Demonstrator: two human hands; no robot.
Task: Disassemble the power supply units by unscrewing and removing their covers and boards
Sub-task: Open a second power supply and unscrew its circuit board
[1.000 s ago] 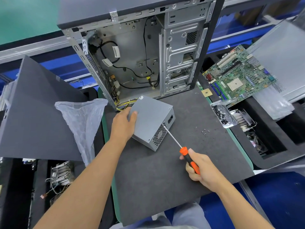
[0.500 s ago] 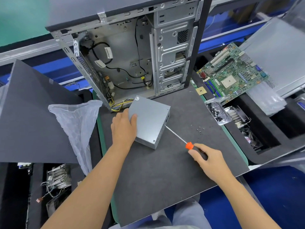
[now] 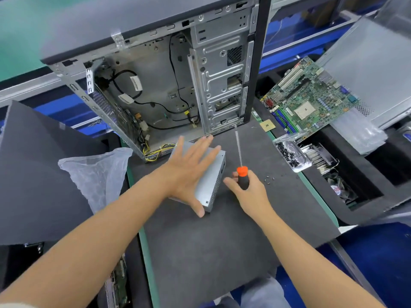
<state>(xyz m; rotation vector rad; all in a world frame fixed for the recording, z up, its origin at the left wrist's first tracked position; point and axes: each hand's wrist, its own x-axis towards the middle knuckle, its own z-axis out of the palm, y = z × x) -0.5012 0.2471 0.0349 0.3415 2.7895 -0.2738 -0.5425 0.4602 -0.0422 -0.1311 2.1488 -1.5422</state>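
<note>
A grey metal power supply unit [image 3: 212, 181] lies on the dark foam mat [image 3: 222, 252], just in front of the open computer case [image 3: 169, 90]. Yellow and black wires [image 3: 159, 150] run from it into the case. My left hand [image 3: 189, 174] lies flat on top of the unit with fingers spread and the thumb at its near corner. To its right, my right hand [image 3: 246, 192] grips the black and orange handle of a screwdriver [image 3: 240, 156]. The shaft points away from me toward the case, clear of the unit.
A few loose screws [image 3: 268, 180] lie on the mat to the right. A clear tray of screws [image 3: 290, 154], a motherboard [image 3: 309, 101] and heatsinks [image 3: 318, 156] sit in foam bins at right. A plastic bag [image 3: 97, 172] and a dark panel [image 3: 37, 174] are at left.
The screwdriver tip has come off the unit's side and swung up to point away. My left hand went from holding the unit's left edge to lying flat on top; the unit turned.
</note>
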